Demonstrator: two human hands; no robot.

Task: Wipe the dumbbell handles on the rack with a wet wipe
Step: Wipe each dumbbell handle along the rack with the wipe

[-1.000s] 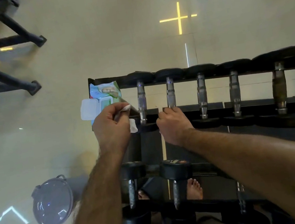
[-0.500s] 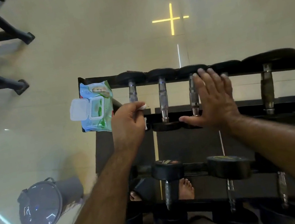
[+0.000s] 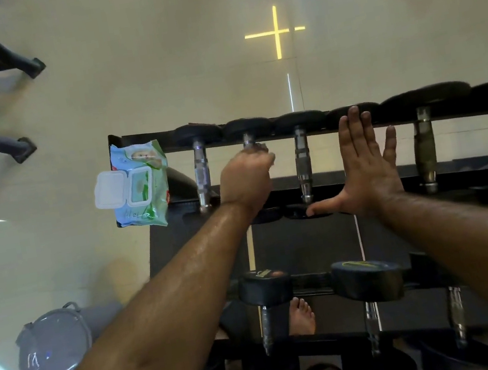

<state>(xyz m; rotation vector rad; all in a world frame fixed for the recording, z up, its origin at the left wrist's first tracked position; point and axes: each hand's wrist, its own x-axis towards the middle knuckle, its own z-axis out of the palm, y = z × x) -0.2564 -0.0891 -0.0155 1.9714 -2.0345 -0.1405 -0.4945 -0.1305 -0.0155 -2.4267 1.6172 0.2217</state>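
On the floor at the far left stands a grey lidded bucket (image 3: 54, 349). The wet-wipe pack (image 3: 139, 186), pale blue and green with its white flip lid hanging open to the left, lies at the left end of the rack's (image 3: 144, 135) top tier. Just beside it is the first dumbbell handle (image 3: 202, 175), bare knurled chrome between black rubber heads. The left hand (image 3: 246, 179) is clenched round the second dumbbell handle (image 3: 249, 141); only the far chrome tip shows above the knuckles. Whether a wipe sits under the fingers cannot be told. The third dumbbell handle (image 3: 302, 159) lies free between the two hands. The right hand (image 3: 365, 164) is released and flat, fingers straight and spread, over the fourth dumbbell, its thumb reaching toward the near head of the third. Further right lie two thicker, duller handles (image 3: 424, 148). More dumbbells sit on the lower tier (image 3: 313, 279).
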